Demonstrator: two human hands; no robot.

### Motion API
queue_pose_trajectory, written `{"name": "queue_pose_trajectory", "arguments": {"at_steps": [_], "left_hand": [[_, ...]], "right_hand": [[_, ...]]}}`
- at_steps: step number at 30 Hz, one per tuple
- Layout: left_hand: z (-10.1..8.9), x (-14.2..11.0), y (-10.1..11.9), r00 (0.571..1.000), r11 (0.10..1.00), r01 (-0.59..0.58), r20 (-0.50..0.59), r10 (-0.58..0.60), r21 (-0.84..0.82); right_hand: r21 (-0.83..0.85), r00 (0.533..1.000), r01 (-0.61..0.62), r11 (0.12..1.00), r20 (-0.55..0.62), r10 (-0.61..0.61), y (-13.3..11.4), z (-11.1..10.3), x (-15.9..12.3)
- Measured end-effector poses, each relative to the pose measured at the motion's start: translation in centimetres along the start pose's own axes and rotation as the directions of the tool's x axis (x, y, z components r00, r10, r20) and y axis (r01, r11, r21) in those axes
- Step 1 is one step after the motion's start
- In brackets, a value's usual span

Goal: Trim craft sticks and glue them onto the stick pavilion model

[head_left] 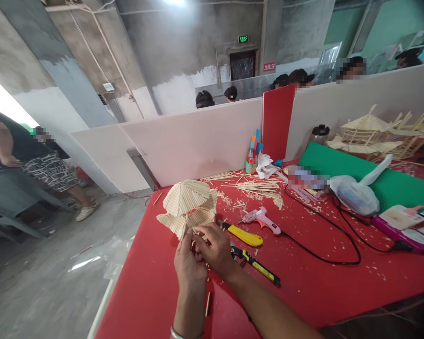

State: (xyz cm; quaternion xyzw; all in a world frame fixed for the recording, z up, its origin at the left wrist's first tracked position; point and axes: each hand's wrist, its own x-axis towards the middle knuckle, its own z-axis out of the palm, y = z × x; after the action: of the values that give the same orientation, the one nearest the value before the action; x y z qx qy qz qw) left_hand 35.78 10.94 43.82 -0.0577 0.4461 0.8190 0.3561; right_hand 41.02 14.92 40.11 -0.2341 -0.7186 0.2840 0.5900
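Grip: fingertips of the left hand [191, 259] and right hand [212, 242] pinch close together; they cover whatever is between them, so I cannot tell if it is a small stick or the model's edge.
Stick model [187, 200]: on the red table [137, 292], near its left edge, right at the fingertips.
Beside the right hand: yellow cutter [245, 235] and pliers [259, 268], both slanting down to the right; pink glue gun [261, 219] beyond them, its black cord [321, 260] looping rightward.
Behind: loose sticks [259, 188] and shavings, then a white partition [198, 146].
Far right: green board [367, 172], plastic bag [355, 193], another stick model [369, 125].
Roof direction: upper tier peaks upward; the lower tier spreads widest left to right, one corner jutting left, another toward the hands.
Arms: left forearm rises nearly straight from below; right forearm slants in from lower right, its hand bent over the left fingertips.
Near the wrists: one single stick [207, 304], lying lengthwise.
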Motion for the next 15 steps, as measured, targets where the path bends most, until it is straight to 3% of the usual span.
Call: {"name": "queue_pose_trajectory", "arguments": {"at_steps": [15], "left_hand": [[-0.58, 0.36, -0.32, 0.999, 1.000, -0.015, 0.046, 0.014, 0.017]], "right_hand": [[-0.057, 0.999, 0.054, 0.997, 0.000, -0.054, 0.39, 0.16, -0.23]]}}
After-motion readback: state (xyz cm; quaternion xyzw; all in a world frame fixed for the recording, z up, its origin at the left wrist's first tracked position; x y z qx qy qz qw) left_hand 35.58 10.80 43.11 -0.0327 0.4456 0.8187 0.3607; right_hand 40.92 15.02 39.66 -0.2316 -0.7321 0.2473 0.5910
